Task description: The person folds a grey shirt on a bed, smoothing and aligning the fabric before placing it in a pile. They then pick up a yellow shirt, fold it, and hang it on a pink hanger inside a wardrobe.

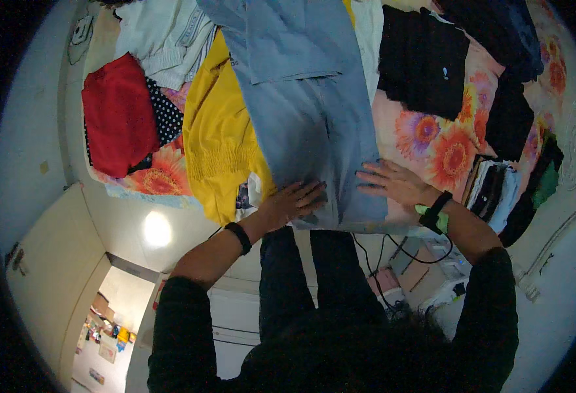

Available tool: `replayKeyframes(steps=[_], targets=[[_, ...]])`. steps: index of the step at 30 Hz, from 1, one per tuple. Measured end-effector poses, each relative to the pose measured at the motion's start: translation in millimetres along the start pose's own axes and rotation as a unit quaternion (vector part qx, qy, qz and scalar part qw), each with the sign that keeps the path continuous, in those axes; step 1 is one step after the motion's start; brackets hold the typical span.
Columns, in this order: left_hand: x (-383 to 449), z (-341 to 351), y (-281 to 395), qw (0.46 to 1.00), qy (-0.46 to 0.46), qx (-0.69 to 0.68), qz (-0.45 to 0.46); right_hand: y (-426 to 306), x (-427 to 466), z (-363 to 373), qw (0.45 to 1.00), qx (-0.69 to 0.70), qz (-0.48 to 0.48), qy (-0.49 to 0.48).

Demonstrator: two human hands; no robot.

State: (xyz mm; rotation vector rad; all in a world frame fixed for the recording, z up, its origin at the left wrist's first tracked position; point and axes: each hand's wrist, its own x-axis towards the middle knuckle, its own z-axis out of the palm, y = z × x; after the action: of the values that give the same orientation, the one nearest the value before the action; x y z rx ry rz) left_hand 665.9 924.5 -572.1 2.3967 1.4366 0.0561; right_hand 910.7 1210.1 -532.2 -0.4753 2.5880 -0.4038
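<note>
A grey-blue cloth garment (298, 113) lies lengthwise before me on a bed with a floral sheet (452, 157). A loose hem crosses its upper part, and a crease runs down towards me. My left hand (295, 200) rests palm down on its near end, fingers spread. On the garment's right edge lies my right hand (396, 182), flat, with its fingers apart and its heel over the sheet. Neither hand grips the cloth. A yellow garment with a gathered band (224, 132) touches the left side of the grey-blue one and is partly covered by it.
On the left lie a folded red garment (120, 115), a polka-dot cloth (166, 110) and white knitwear (162, 39). Black clothes (420, 61) and a row of folded clothes (492, 189) are on the right. Dark cables (374, 265) hang below the bed's near edge.
</note>
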Motion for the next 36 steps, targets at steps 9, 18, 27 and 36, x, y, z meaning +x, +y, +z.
replayKeyframes(steps=[9,18,27,36], targets=[[11.0,13.7,3.2,0.956,-0.051,-0.287,-0.013,5.1,27.8,15.9,0.970,0.242,0.027,-0.014],[20.8,-17.3,-63.8,0.140,0.191,-0.909,-0.344,98.1,77.8,-15.9,0.445,0.847,0.277,0.088],[13.0,-21.8,-39.1,0.356,0.187,-0.761,-0.509,80.9,87.5,-8.3,0.519,0.776,0.300,0.195],[-22.9,-86.8,-84.1,0.934,0.177,-0.127,-0.282,77.5,55.3,-41.2,0.888,0.195,0.322,0.265]])
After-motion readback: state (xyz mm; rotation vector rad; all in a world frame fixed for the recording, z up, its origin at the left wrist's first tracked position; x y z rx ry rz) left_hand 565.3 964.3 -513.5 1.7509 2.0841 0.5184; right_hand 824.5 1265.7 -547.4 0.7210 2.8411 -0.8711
